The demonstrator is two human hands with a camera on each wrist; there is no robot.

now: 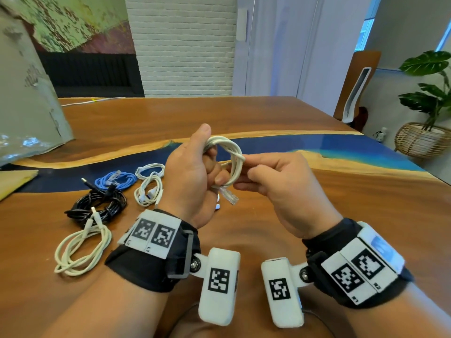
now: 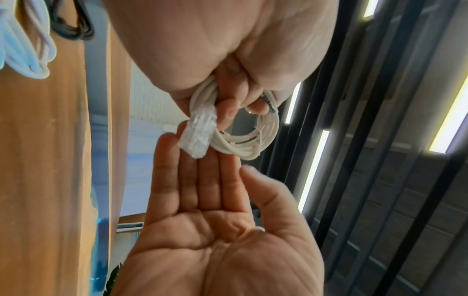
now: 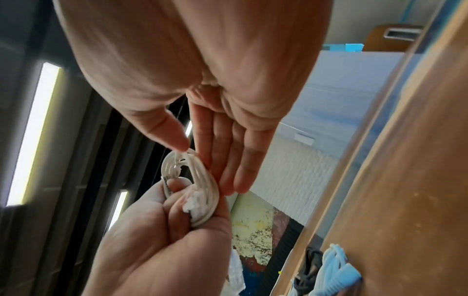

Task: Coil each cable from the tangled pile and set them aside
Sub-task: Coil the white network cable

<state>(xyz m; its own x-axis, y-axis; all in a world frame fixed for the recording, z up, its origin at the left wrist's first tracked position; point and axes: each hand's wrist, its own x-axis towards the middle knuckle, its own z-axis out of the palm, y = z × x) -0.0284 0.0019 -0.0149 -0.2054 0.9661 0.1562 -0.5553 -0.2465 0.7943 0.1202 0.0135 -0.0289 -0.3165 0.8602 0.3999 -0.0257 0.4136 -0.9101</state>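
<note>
The white cable [image 1: 230,158] bears dark print, too small to read. Its coil sits above the desk [image 1: 317,191], gripped in the curled fingers of the left hand [image 1: 192,176], clear plug [image 1: 229,195] dangling below; the right hand [image 1: 273,181] pinches a strand with thumb and forefinger. Left of the hands lie five coiled cables: one blue cable [image 1: 114,180], one black cable [image 1: 97,204], three white.

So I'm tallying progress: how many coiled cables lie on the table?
4, all left of the left hand: blue cable, black cable, white cable beside it, cream cable nearest. The white bundle may be two.
</note>
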